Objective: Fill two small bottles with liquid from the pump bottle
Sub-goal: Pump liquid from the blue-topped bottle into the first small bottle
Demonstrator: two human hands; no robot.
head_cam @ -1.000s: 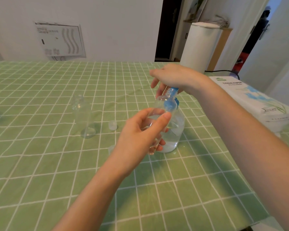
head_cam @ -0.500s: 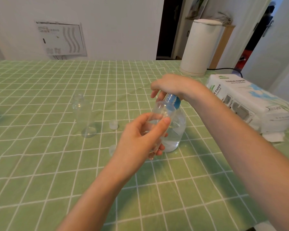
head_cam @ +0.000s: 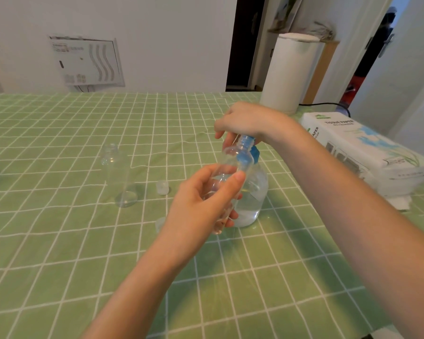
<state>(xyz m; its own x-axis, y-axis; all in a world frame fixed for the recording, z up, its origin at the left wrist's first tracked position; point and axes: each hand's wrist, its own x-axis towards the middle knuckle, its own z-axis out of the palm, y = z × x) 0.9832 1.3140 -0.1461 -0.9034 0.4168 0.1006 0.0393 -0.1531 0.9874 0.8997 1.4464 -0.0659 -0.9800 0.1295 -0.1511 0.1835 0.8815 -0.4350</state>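
My left hand (head_cam: pixel 201 199) grips a small clear bottle (head_cam: pixel 233 165), tilted with its mouth up under the blue pump head. A little liquid shows in that bottle. The pump bottle (head_cam: pixel 251 194), clear with a blue pump, stands on the green checked tablecloth (head_cam: pixel 59 241) right behind it, about half full. My right hand (head_cam: pixel 242 121) rests on top of the pump head, fingers curled over it. A second small clear bottle (head_cam: pixel 118 174) stands upright and uncapped to the left. A small clear cap (head_cam: pixel 162 187) lies between the bottles; another cap (head_cam: pixel 160 223) lies beside my left wrist.
A white pack of tissue paper (head_cam: pixel 362 152) lies at the right edge of the table. A tall white cylinder (head_cam: pixel 288 72) with a black cord stands at the back right. A white panel (head_cam: pixel 86 62) is mounted on the wall behind.
My right hand has stayed on the pump head, going down and up a little. The left hand keeps the small bottle under the spout. The view shifted slightly.
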